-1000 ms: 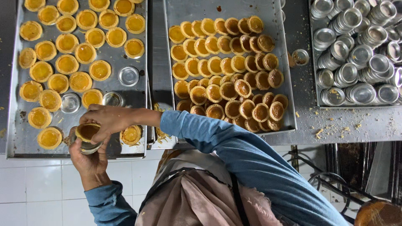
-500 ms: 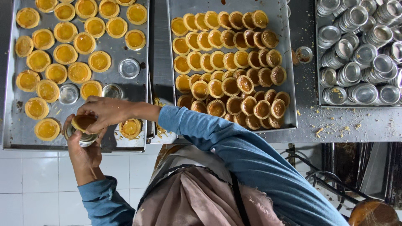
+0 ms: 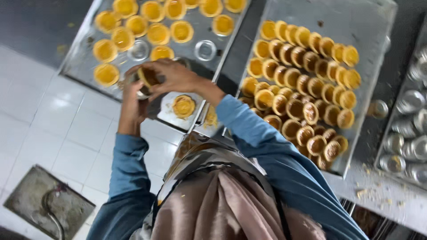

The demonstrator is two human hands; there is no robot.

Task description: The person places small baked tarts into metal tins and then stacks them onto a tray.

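My left hand (image 3: pixel 130 104) grips a small metal mould with a yellow tart (image 3: pixel 147 76) in it, held over the near edge of the left baking tray (image 3: pixel 80 66). My right hand (image 3: pixel 178 78) is curled over the top of that tart, fingers on its rim. Just below my hands one tart (image 3: pixel 183 106) lies alone at the tray's near corner. More yellow tarts in moulds (image 3: pixel 153 31) fill the far part of this tray, with empty round moulds (image 3: pixel 205 50) among them.
A second tray (image 3: pixel 369 40) to the right carries several browned tarts out of their moulds (image 3: pixel 302 84), packed in rows. Stacked empty metal moulds (image 3: pixel 409 102) stand at the far right. Crumbs lie on the steel table edge (image 3: pixel 378 195). White floor tiles (image 3: pixel 66 129) and a drain (image 3: pixel 44 204) show at left.
The view has tilted and swung, so the trays now lie at an angle. Both hands remain on the same tart and mould, a little closer to the tray's near corner.
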